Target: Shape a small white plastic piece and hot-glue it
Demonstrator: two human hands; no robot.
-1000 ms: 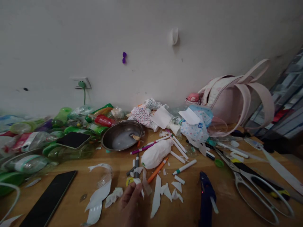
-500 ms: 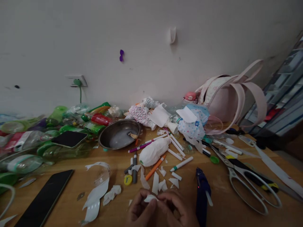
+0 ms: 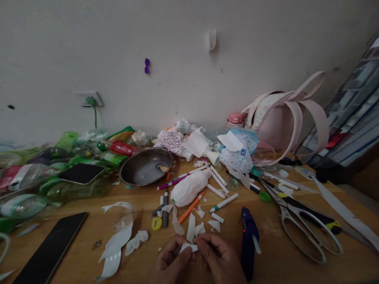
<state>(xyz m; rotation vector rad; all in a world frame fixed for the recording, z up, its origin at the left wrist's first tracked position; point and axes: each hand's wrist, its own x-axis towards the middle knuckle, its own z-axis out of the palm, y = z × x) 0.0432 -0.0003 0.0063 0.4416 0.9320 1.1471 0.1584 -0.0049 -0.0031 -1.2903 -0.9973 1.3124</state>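
Observation:
Low at the front of the wooden table [image 3: 284,260], my left hand [image 3: 169,262] and my right hand [image 3: 218,260] meet, both pinching one small white paper scrap [image 3: 188,247] between their fingertips. Just beyond the hands lie more torn white paper pieces [image 3: 195,227]. A dark blue glue gun [image 3: 248,240] rests right beside my right hand. A white paper-wrapped bottle [image 3: 189,187] lies further back among several marker pens [image 3: 223,202].
A black phone [image 3: 50,248] lies at the front left, large scissors [image 3: 299,221] at the right. A metal bowl [image 3: 146,167], a heap of plastic bottles [image 3: 59,173] and a pink backpack [image 3: 281,122] line the wall.
One second ago only my left hand reached to the scraps. Both hands now hold a scrap near the table's front edge, and the view has shifted slightly right.

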